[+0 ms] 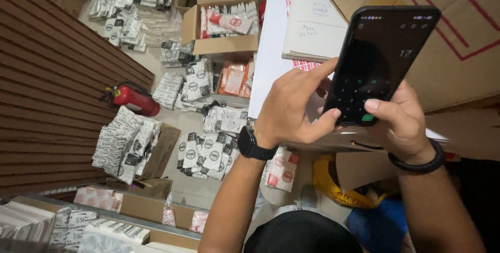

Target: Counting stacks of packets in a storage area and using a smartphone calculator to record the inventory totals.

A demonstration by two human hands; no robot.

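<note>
- Up at the right of the head view, a black smartphone [377, 60] is held tilted above a stack of cardboard and paper, its dark screen showing a calculator keypad with a figure at the top right.
- Left hand [291, 110] wraps the phone's left edge from behind, fingers curled closed around it and the thumb bent over the lower keys; a black smartwatch [252, 144] sits on that wrist.
- Right hand [403, 123] cups the phone's lower right corner, likewise closed on it, with its thumb tip resting just beside the green key at the bottom of the keypad; a black cord bracelet [419, 165] circles that wrist.
- Both thumbs are over the keys, so the step in hand looks like keying a sum into the calculator. Any further entry would call for a light, exact thumb press on one small key while the other hand keeps the phone steady.
- Behind the phone lie a white notepad [312, 24] with handwriting and large brown cardboard boxes [458, 39].
- Farther out, on the floor, an open carton [221, 16] holds printed sachets; more black-and-white packets [205, 151] lie in heaps, orange packets [234, 78] near them.
- A red fire extinguisher [135, 99] lies beside a ribbed brown wall panel [52, 86].
</note>
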